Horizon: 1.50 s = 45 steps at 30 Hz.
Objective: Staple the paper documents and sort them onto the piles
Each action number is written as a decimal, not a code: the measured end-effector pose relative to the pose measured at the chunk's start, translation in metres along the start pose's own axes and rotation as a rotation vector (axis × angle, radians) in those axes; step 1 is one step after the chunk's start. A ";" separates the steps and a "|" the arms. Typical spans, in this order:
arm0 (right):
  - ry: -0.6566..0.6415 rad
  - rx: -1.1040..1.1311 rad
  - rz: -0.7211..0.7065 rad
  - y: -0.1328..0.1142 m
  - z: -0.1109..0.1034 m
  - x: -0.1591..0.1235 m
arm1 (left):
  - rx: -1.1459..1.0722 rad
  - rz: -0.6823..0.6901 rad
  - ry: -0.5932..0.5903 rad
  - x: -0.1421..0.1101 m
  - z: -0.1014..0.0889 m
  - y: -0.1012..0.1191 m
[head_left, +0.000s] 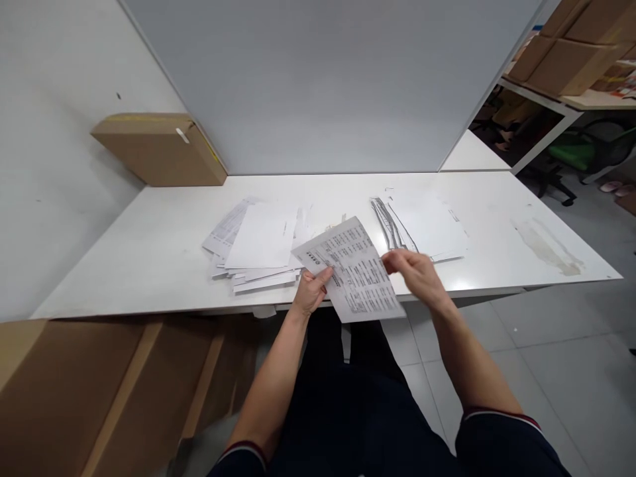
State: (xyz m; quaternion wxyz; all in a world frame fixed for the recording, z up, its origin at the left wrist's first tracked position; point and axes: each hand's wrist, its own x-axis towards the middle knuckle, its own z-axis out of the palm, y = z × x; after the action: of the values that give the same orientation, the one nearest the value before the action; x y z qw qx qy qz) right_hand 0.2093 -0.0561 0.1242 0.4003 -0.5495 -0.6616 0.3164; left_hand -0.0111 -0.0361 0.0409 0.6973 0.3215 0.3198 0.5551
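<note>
While left hand (312, 291) pinches printed sheet (355, 275), right hand (418, 273) half-curled at its edge — grip unclear.

A hand could pass along the table (338, 187) behind the left paper pile (261, 238) and the right paper pile (430, 222); between them, the held sheet (352, 265) blocks the near side. A panel (328, 86) walls off the back, a box (159, 149) stands at far left, and the right end (497, 245) lies open.

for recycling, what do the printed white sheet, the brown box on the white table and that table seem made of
Printed white sheet: matte paper, thin-edged.
Brown rectangular box: likely cardboard, matte with flat folded panels.
White table: smooth, slightly glossy, perhaps laminate; its surface reflects light.
</note>
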 end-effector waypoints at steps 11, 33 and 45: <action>0.226 -0.804 0.320 0.116 -0.037 0.075 | -0.031 0.022 0.129 0.014 -0.011 -0.010; 0.528 -0.334 0.020 0.017 -0.012 0.000 | -0.046 -0.104 0.091 0.017 -0.012 -0.011; 0.151 -0.395 0.095 0.061 0.055 0.002 | -0.005 -0.093 0.070 0.018 -0.010 -0.012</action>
State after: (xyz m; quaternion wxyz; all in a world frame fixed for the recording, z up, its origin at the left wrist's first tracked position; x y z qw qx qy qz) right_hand 0.1893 -0.0409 0.0459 0.3180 -0.6700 -0.6522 0.1568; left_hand -0.0087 -0.0199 0.0237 0.7116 0.2847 0.3572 0.5338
